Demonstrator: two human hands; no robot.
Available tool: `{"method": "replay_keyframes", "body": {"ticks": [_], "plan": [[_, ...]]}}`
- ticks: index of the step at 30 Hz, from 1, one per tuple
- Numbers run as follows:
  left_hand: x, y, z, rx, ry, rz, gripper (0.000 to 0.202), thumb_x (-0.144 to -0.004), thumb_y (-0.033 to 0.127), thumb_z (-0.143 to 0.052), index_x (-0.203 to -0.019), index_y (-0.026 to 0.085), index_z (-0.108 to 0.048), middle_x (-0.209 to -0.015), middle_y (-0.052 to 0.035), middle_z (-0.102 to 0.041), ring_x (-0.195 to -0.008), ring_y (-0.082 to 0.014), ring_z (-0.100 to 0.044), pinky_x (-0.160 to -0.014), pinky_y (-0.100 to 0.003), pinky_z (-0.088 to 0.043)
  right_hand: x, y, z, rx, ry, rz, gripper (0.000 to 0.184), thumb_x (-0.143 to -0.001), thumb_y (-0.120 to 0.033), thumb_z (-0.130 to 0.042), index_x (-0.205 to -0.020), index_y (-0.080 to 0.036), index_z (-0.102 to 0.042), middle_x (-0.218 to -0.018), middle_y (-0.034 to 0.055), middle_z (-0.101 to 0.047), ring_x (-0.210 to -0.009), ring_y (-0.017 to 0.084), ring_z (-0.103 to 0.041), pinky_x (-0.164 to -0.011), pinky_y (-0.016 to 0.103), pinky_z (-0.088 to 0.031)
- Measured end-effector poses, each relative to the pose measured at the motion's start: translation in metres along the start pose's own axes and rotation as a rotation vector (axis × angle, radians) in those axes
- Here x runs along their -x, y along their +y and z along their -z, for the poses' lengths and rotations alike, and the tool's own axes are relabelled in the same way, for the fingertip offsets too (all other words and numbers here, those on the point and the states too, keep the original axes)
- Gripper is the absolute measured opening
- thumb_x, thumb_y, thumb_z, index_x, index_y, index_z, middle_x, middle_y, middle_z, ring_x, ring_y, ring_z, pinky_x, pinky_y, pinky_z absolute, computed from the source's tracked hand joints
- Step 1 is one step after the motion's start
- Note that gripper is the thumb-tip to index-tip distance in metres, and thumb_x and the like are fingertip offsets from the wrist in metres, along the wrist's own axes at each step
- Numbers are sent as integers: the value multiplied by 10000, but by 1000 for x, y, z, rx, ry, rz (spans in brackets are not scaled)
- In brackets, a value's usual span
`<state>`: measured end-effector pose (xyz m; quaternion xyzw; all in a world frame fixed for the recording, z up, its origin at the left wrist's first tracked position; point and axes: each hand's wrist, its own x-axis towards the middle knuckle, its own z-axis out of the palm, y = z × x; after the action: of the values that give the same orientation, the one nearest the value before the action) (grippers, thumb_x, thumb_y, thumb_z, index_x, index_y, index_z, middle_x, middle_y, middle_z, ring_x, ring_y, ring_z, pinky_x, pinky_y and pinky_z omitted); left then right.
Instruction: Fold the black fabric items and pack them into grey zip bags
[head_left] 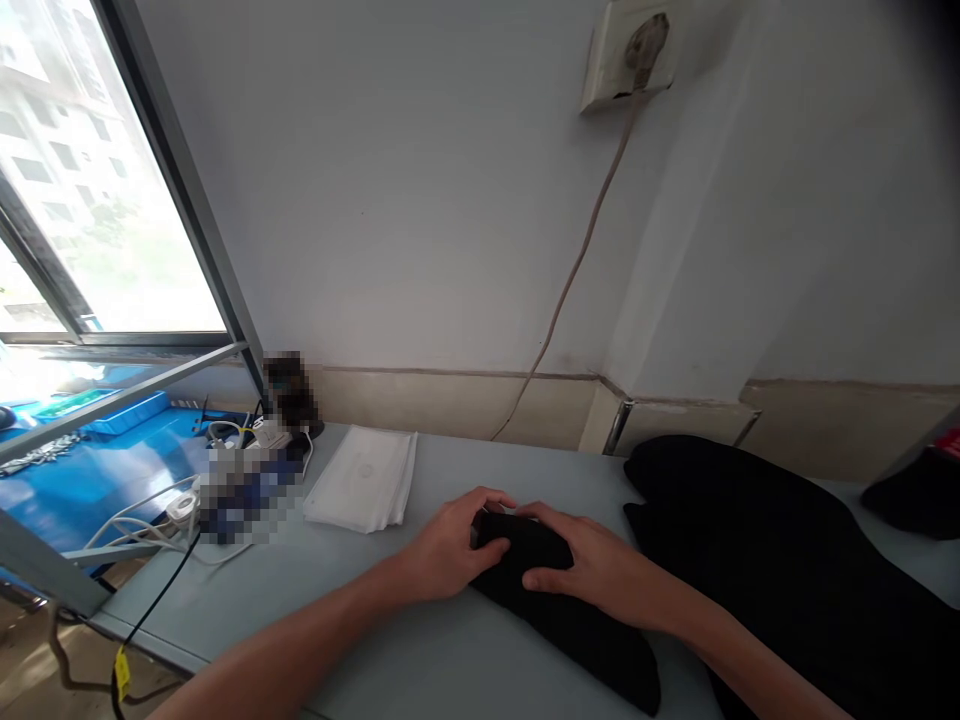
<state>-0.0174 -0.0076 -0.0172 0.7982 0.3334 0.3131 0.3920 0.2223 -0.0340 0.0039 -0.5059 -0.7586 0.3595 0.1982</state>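
We have both hands on a black cloth [577,630] that lies near the middle of the grey tabletop [337,620], closer to the near edge than to the wall. Our left hand [450,552] curls its fingers over the thick, rolled end of the cloth, and our right hand [592,568] lies over it from the other side, fingers bent down and thumb tucked against the roll. Both are clamped on it. The flat rest of the cloth trails toward the near edge.

To the left, the tabletop is bare out to its left edge and near-left corner. Toward the back-left corner sits a stack of white flat packets [364,478]; what is in them we cannot tell. Just beyond it a tangle of cables and plugs [187,505] crowds that corner under the window frame [187,190].

On the right a large heap of black fabric [787,570] covers the tabletop out to the right side, just beside our right wrist. The back edge meets the wall [450,200].
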Motion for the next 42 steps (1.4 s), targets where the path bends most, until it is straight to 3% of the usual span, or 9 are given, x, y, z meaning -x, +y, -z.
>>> {"method": "replay_keyframes", "body": {"ticks": [4, 7, 12, 15, 22, 29, 33, 39, 42], "plan": [[2, 11, 4, 35, -45, -23, 437, -914, 264, -675, -1334, 263, -551, -1136, -53, -677, -1020, -208, -620, -934, -353, -494, 6, -8, 7, -141, -150, -44, 373, -794, -596, -752, -899, -238, -754, -751, 5, -718, -719, 254, -656, -665, 339, -542], [-2, 11, 24, -50, -68, -31, 465, -974, 363, -626, -1410, 281, -487, -1238, -70, -654, -1059, -205, -624, -863, -312, -509, 8, -11, 13, -296, -152, -35, 424, -780, -599, -758, -1016, -247, -776, -858, 18, -765, -858, 297, -697, -787, 388, -582], [-13, -10, 82, -812, 223, 347, 268, -1066, 356, -414, -1209, 177, -554, -1256, -136, -626, -1144, -265, -611, -973, -383, -470, 6, -2, 18, -502, -98, -243, 474, -805, -589, -764, -1098, -220, -714, -1090, 61, -776, -1066, 302, -698, -888, 359, -570], [-13, -30, 102, -922, 259, 511, 230, -1019, 280, -467, -1104, 95, -574, -1198, -243, -624, -1141, -370, -614, -962, -471, -450, 3, 7, 16, -554, -73, -399, 433, -780, -572, -814, -945, -190, -694, -961, 63, -772, -929, 255, -714, -762, 296, -569], [-7, -39, 107, -912, 153, 592, 211, -981, 128, -375, -993, 103, -584, -1014, -256, -692, -994, -378, -675, -858, -447, -455, 1, 3, 15, -736, 16, -441, 373, -779, -492, -844, -978, -205, -711, -996, 90, -796, -961, 278, -733, -817, 358, -600], [-11, 4, 68, -655, 87, 356, 256, -1056, 327, -336, -1015, 202, -554, -940, -65, -707, -855, -214, -663, -746, -294, -462, 12, -9, 13, -860, -33, -250, 400, -806, -482, -827, -1074, -195, -756, -1094, 108, -797, -1037, 291, -737, -884, 355, -589], [-7, 11, 21, -46, -74, 241, 229, -1017, 408, -437, -953, 217, -546, -743, 23, -624, -635, -139, -558, -583, -240, -418, 15, -11, 5, -804, -41, -276, 482, -754, -472, -867, -1131, -204, -733, -1002, 68, -801, -966, 285, -751, -842, 369, -600], [-9, 5, 3, 138, 303, 276, 303, -1018, 489, -435, -865, 229, -465, -653, 58, -521, -528, -116, -494, -515, -240, -393, 5, -13, -4, -721, 35, -232, 481, -840, -485, -776, -1222, -207, -681, -1036, 59, -795, -976, 286, -744, -852, 389, -584], [-8, 11, 5, 18, 331, 254, 255, -1004, 434, -466, -860, 225, -489, -684, 46, -565, -521, -115, -511, -510, -244, -386, 5, -16, -9, -703, 164, -156, 555, -817, -546, -770, -1226, -183, -673, -1025, 78, -786, -966, 315, -736, -810, 412, -592]]}}
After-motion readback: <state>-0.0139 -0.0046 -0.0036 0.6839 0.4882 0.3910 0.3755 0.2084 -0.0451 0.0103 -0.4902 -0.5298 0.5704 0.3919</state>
